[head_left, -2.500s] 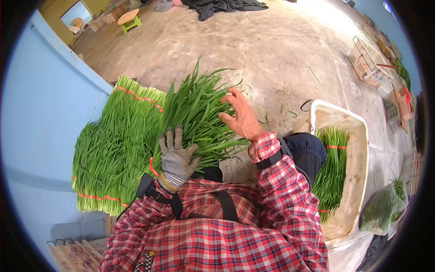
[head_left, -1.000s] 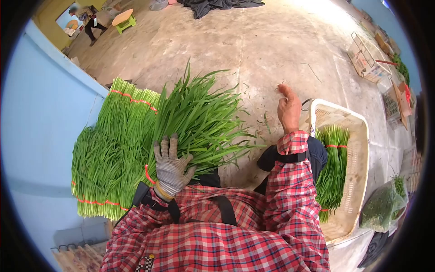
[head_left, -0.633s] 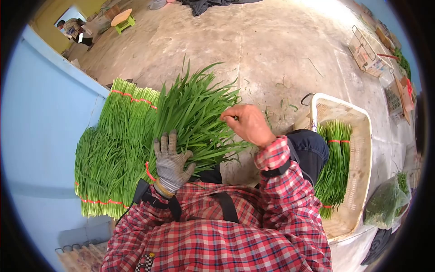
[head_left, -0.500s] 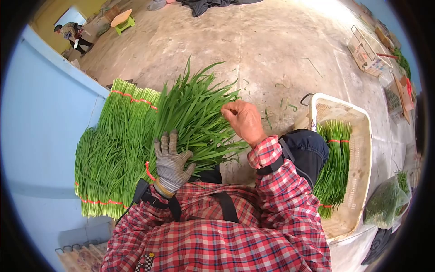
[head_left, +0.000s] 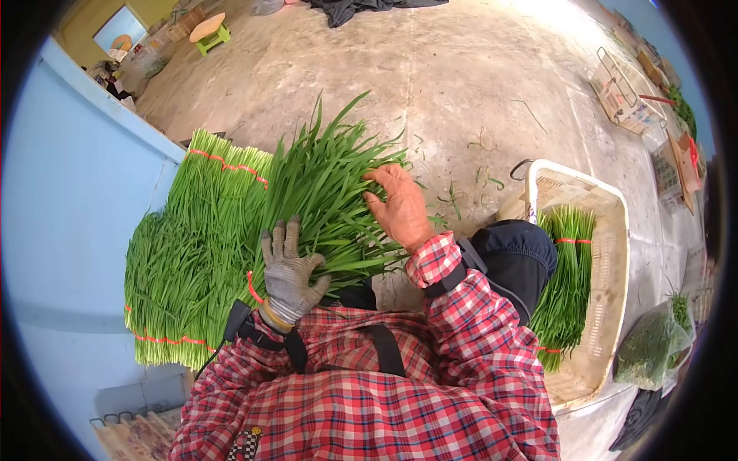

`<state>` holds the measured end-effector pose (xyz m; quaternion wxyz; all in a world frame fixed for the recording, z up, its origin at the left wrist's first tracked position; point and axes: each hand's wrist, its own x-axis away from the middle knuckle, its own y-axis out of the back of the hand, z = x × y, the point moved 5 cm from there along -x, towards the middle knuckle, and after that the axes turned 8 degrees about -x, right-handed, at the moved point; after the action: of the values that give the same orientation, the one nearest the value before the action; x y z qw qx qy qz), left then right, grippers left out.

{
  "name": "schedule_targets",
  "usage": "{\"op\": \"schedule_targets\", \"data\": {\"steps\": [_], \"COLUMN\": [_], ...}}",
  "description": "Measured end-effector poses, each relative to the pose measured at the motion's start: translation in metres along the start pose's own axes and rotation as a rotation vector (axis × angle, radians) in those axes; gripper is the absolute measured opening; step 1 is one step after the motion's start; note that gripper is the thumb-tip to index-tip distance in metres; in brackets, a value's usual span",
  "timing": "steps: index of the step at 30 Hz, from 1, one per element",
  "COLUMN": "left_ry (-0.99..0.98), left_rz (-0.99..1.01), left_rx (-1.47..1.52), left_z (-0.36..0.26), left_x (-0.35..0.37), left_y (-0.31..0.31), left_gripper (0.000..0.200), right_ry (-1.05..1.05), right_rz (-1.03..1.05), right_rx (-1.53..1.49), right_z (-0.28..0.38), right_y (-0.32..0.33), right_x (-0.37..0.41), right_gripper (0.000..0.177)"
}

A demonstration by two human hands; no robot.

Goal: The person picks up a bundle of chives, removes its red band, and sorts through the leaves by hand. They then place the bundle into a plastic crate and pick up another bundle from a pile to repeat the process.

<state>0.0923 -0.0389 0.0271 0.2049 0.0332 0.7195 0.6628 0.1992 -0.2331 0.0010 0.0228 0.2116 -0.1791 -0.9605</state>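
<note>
A loose heap of green chives (head_left: 319, 177) lies in front of me, its leaf tips fanned away and to the right. My left hand (head_left: 288, 270), in a grey striped glove, rests flat on the heap with fingers stretched out. At the heap's right side is my bare right hand (head_left: 401, 207), thumb and fingers apart around the leaf tips; no leaf is plainly gripped. To the left stand chive bundles (head_left: 184, 261) bound with red bands (head_left: 171, 340). Another red band (head_left: 254, 289) shows beside my left wrist.
At my right knee, a white plastic crate (head_left: 607, 300) holds banded chives (head_left: 567, 284). A pale blue wall (head_left: 77, 215) closes off the left. Leaf scraps (head_left: 453, 200) litter the concrete floor. A plastic bag of greens (head_left: 653, 346) sits far right. A low green stool (head_left: 210, 34) stands at the back.
My right hand has moved left onto the leaf tips, and its pinched fingers have spread apart. My left hand has stayed in place. A person at the back left is now mostly hidden behind the wall.
</note>
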Motion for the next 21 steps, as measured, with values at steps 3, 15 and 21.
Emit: {"op": "schedule_targets", "data": {"steps": [3,15,21], "left_ry": [0.001,-0.016,-0.025], "left_rz": [0.004,-0.012,-0.023], "left_rx": [-0.002,-0.015,-0.013], "left_z": [0.001,0.001,-0.001], "left_x": [0.0,0.003,0.002], "left_y": [0.0,0.001,0.001], "left_gripper": [0.032,0.032,0.031], "right_ry": [0.008,-0.075,-0.095], "right_rz": [0.021,0.245,0.234], "right_rx": [-0.001,-0.284,-0.264], "right_z": [0.01,0.015,0.001], "right_y": [0.002,0.003,-0.001], "right_x": [-0.002,-0.016,-0.014], "right_gripper": [0.032,0.023,0.017]}}
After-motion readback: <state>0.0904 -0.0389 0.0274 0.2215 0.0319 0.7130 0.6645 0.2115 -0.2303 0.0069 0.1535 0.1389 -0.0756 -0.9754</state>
